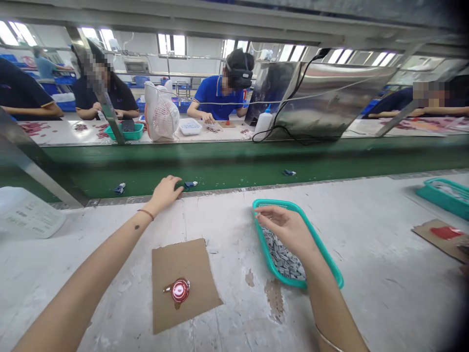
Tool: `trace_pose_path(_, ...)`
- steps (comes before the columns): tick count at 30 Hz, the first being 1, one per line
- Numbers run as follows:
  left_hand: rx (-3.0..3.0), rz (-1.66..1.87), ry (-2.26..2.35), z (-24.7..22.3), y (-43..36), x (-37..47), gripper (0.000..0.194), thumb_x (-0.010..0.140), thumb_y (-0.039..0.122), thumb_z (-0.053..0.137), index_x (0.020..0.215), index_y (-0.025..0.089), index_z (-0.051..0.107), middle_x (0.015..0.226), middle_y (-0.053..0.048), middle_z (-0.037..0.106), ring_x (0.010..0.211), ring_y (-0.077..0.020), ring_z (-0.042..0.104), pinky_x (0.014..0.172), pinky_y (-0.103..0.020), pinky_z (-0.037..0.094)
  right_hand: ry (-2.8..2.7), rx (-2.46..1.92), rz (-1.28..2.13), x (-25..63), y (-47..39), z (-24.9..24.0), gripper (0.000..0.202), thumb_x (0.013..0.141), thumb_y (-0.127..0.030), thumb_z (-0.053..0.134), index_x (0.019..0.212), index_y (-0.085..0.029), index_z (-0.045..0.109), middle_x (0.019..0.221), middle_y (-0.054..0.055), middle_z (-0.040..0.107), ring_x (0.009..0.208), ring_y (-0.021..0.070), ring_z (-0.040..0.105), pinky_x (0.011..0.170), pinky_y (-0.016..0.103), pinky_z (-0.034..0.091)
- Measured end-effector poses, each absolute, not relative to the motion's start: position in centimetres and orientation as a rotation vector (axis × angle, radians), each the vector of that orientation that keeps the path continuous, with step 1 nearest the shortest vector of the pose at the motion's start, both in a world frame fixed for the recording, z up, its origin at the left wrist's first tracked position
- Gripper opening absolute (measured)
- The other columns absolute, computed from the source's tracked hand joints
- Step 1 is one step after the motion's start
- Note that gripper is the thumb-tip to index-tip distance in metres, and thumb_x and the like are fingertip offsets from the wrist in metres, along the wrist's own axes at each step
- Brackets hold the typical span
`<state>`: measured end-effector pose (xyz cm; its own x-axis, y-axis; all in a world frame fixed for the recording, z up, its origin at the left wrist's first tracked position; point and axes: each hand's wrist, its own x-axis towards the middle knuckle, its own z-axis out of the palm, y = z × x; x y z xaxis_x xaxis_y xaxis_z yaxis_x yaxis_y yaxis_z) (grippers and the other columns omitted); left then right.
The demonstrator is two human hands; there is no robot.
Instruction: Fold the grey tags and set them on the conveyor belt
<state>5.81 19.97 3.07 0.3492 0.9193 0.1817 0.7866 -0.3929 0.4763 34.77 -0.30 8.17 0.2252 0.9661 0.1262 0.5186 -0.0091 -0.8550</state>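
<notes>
Three small blue-and-white pieces lie apart along the green belt beyond the counter (238, 320), and I take them for parts already dealt with, though I can't be sure. Make the brown cardboard (198, 313) near the person the middle of a clock, with twelve straight ahead. The nearest blue-and-white piece (189, 185) sits at twelve, just beside the fingertips of the left hand (164, 194), whose fingers are loosely bent and apart, gripping nothing that I can make out; whether they touch the piece is hard to say. Another piece (119, 188) lies at eleven, a third (289, 172) between one and two.

Over at two o'clock, the right hand (289, 227) hangs above the turquoise basket (331, 266), its fingers curled toward the thumb. From here I cannot tell whether it pinches anything.

Plenty looks to be left: the basket holds a thick layer of grey pieces (282, 256). On the cardboard, a shiny round red thing (180, 290) sits with a dark stain around its edge, and no blue-and-white piece rests there. So I'd judge this one round nearly through, the whole batch far from finished. A white container (27, 212) stands near ten; a co-worker in a blue shirt (212, 93) bends over pieces across the belt.
</notes>
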Motion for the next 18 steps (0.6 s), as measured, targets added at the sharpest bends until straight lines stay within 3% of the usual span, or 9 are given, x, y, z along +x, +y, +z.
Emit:
trace_pose_path(2,2.263,0.638,1.448,2.6,19.9,7.6,0.037,0.085,0.028,0.056,0.119,0.016,0.061,0.123,-0.014,0.058,0.114,-0.0306,0.051,0.096,-0.039,0.04,-1.401,-1.626,0.735,33.8,-0.4,8.6,0.024,0.078,-0.04,0.066,0.085,-0.017,0.07,0.091,0.011,0.071,0.085,0.025,0.067,0.074,0.038,0.056)
trace_pose_path(7,1.989,0.78,1.395,2.7,20.2,9.1,0.019,0.08,0.016,0.058,0.096,0.012,0.067,0.109,-0.016,0.063,0.11,-0.0312,0.056,0.095,-0.04,0.043,-1.239,-1.37,0.969,32.2,-0.4,8.6,0.021,0.072,-0.035,0.075,0.072,-0.018,0.062,0.085,0.007,0.068,0.079,0.0183,0.065,0.071,0.032,0.056)
trace_pose_path(12,1.591,0.938,1.28,4.1,18.2,7.7,0.027,0.085,0.016,0.051,0.109,0.009,0.061,0.103,-0.017,0.068,0.091,-0.0225,0.066,0.083,-0.036,0.053,-1.238,-1.218,1.159,29.7,-0.7,7.8,0.024,0.073,-0.034,0.076,0.068,-0.018,0.058,0.086,0.005,0.067,0.075,0.0148,0.064,0.068,0.03,0.057)
trace_pose_path(14,1.478,0.959,1.203,4.6,15.9,6.4,0.028,0.087,0.014,0.047,0.112,0.008,0.06,0.104,-0.017,0.069,0.089,-0.0193,0.067,0.082,-0.033,0.054,-1.261,-1.199,1.237,28.5,-0.8,7.5,0.022,0.073,-0.033,0.076,0.072,-0.018,0.06,0.087,0.005,0.067,0.076,0.0152,0.066,0.071,0.031,0.058)
trace_pose_path(18,0.947,0.991,0.963,5.4,9.5,3.0,0.021,0.084,0.014,0.055,0.103,0.012,0.065,0.114,-0.013,0.068,0.087,-0.0135,0.066,0.079,-0.024,0.054,-1.42,-1.186,1.347,25.9,-1.3,6.8,0.025,0.079,-0.033,0.07,0.101,-0.02,0.069,0.101,0.007,0.067,0.091,0.0185,0.067,0.085,0.036,0.056)
